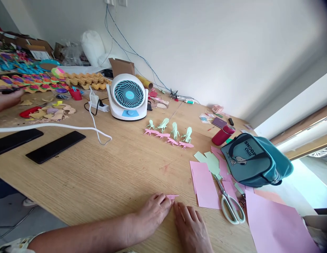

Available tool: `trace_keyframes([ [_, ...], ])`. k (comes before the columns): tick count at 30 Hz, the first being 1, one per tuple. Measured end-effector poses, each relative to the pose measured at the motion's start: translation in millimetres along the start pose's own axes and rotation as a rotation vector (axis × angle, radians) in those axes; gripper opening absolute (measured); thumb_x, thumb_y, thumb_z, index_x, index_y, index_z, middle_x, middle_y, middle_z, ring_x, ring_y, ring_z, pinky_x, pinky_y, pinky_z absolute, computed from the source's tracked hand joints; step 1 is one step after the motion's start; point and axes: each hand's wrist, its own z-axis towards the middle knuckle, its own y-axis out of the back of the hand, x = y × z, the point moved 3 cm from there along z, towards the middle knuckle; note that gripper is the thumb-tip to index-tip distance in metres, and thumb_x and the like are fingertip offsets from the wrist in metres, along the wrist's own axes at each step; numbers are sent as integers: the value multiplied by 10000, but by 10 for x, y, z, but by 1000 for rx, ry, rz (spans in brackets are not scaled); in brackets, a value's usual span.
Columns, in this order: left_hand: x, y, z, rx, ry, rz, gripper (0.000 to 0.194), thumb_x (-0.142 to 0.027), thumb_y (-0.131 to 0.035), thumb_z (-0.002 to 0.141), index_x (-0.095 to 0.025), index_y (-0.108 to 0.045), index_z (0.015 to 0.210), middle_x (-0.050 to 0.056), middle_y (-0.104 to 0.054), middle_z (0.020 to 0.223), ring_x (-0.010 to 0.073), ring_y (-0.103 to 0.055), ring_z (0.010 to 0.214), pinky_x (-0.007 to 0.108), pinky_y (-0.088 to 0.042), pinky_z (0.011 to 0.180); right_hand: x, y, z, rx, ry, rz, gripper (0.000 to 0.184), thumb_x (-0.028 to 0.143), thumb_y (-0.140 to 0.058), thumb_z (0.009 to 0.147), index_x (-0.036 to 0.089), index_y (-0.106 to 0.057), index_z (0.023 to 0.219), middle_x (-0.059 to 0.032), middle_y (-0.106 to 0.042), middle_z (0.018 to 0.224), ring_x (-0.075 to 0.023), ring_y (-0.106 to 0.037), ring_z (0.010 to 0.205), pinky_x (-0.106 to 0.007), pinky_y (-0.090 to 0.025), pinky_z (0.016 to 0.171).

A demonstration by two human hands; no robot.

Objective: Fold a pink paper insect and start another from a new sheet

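My left hand point(156, 212) rests low on the wooden table, its fingers closed on a small folded piece of pink paper point(173, 196). Only a pointed end of the paper shows past the fingertips. My right hand point(192, 225) lies beside it, fingers stretched forward on the tabletop and a fingertip close to the paper; whether it touches cannot be made out. Farther back stand several pink origami figures point(171, 141) in a row, with several pale green origami figures point(175, 130) behind them.
On the right lie pink paper sheets point(205, 184), scissors point(231, 207), a large pink sheet point(279, 225), a teal bag point(258, 158) and a red bottle point(223, 135). A white fan point(128, 96) stands at the back. Another person's hand point(7, 100) is at the far left.
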Motion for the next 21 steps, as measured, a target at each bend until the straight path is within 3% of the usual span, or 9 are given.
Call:
trace_keyframes([
  [8,-17,9,17,-16,11,0,457,-208,-559,854,-146,-594,1306,32,-568,1365,217,-510,1103,315,-472,871,53,-80,-14,-24,37,-70,454,35,-507,739,126,-648,1161,-145,-691,1036,-271,-564,786,-366,-484,570],
  [14,42,15,-22,8,6,-108,502,-185,-544,872,-112,-510,1368,42,-553,1389,210,-526,1085,312,-454,901,24,-179,-101,-30,-35,-31,378,155,-516,854,176,-612,1220,-118,-689,1068,-275,-574,848,-378,-484,612],
  [16,54,21,-30,-1,2,-134,507,-160,-532,879,-105,-485,1381,53,-544,1398,206,-525,1097,310,-444,907,19,-241,-163,-91,-87,-3,385,200,-503,874,176,-595,1247,-122,-686,1087,-287,-571,872,-402,-482,651],
  [21,52,-3,-16,-6,-8,-160,495,-129,-468,897,-82,-461,1389,90,-553,1379,216,-526,1094,324,-435,889,10,-395,-295,-98,-134,32,452,277,-527,878,211,-545,1325,-97,-683,1143,-277,-567,921,-392,-462,731],
])
